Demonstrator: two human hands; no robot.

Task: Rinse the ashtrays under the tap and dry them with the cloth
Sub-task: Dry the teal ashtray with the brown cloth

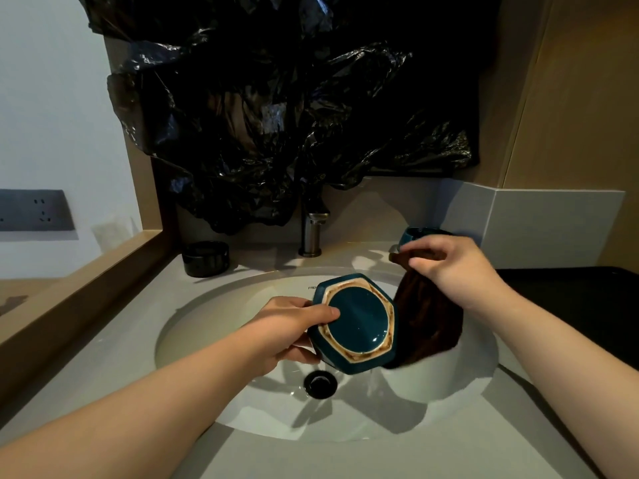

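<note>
The thumb of the left hand [290,326] lies flat on the smooth, shiny bottom of the blue-green ashtray [358,323]. The other fingers curl round behind its left edge, so the hand grips it. The ashtray is tipped up on its side with its bottom facing us. It has flat sides and corners, a round glossy middle, and a rough pale ring with brown stains around that. It is up in the air over the middle of the sink [214,319], just above the round black drain [320,383].

The fingertips and thumb of the right hand [449,267] pinch the top of the brown cloth [428,323]. The cloth is soft and hangs down in long folds at 3 o'clock from the ashtray, right beside it.

A second ashtray [413,235], the same blue-green, peeks out behind the right hand at 1 o'clock from the sink. Only a bit of its rim shows.

The sink is a smooth white oval bowl set into a flat grey counter [103,357]. At 12 o'clock stands the tap [313,233], a dull round metal tube. At 10 o'clock a black round dish [205,258] sits on the counter. Above the tap hangs a crinkly, shiny black plastic sheet [276,98]. Far off at 9 o'clock, a grey socket plate [34,209] sits on the white wall.
</note>
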